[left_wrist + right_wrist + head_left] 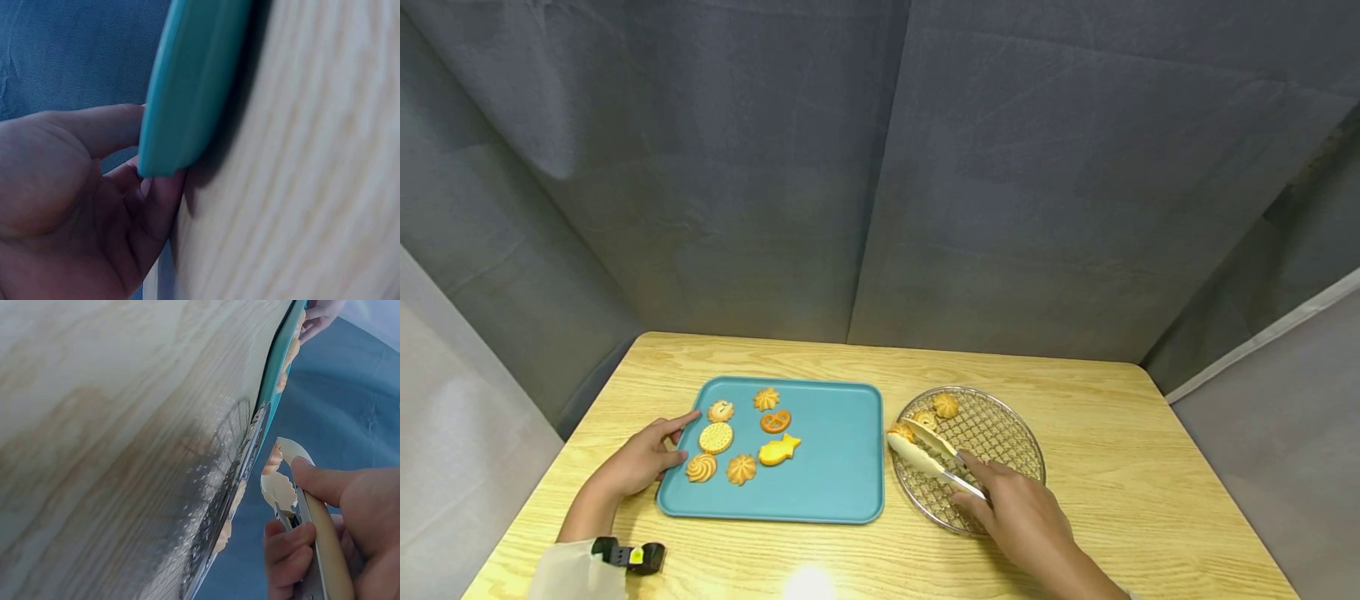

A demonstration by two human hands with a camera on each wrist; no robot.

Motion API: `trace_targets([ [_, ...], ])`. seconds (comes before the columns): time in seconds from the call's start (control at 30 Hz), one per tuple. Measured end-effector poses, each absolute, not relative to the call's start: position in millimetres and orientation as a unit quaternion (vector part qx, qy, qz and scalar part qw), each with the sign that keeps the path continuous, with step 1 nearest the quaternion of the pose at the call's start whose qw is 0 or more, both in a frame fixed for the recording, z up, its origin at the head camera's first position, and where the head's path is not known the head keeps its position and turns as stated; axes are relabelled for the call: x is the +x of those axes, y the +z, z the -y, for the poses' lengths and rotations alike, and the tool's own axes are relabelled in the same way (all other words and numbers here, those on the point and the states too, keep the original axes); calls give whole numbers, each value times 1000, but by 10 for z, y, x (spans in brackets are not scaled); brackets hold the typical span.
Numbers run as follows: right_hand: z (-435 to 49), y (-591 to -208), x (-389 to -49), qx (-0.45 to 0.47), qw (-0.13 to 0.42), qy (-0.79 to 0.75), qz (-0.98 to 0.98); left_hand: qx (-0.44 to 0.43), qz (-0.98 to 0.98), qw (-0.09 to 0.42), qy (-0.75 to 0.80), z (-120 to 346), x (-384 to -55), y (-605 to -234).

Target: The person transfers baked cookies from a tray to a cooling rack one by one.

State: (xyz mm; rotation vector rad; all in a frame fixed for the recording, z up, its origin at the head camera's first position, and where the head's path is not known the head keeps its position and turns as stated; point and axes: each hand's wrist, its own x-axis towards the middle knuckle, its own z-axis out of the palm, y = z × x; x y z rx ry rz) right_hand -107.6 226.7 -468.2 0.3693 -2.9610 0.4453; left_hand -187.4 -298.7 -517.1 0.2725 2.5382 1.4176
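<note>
Right hand (pixel 1026 508) gripped tongs (pixel 917 457), long axis slanting forward-left; tips clasped ruffled cookie (pixel 273 459) between hands, right nearer. Left hand (pixel 640 457) pinched teal tray (pixel 838 450) beyond cookie.

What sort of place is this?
Probably a booth set up for recording: grey curtains hang behind and beside a wooden table with a blue tray on it.

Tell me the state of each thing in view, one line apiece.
Tongs: closed on a cookie, held clear of the wire rack
Blue tray: right side up, seven cookies on it
Wire rack: two more cookies on it
Left hand: holding the blue tray's edge
Right hand: gripping the tongs
</note>
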Motion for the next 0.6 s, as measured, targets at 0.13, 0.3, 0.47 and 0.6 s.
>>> trace_targets([
  [0.13,-2320,-4698,-1052,115,57,143,981,93,-863,111,484,2987,-1878,-5176],
  [0.3,-2361,-4721,-1027,123,71,137,980,94,-861,112,488,2989,-1881,-5171],
  [0.47,-2398,-4731,-1015,116,58,137,982,95,-861,111,487,2988,-1881,-5172],
  [0.6,-2418,-4723,-1017,102,39,147,983,95,-862,111,485,2986,-1878,-5171],
])
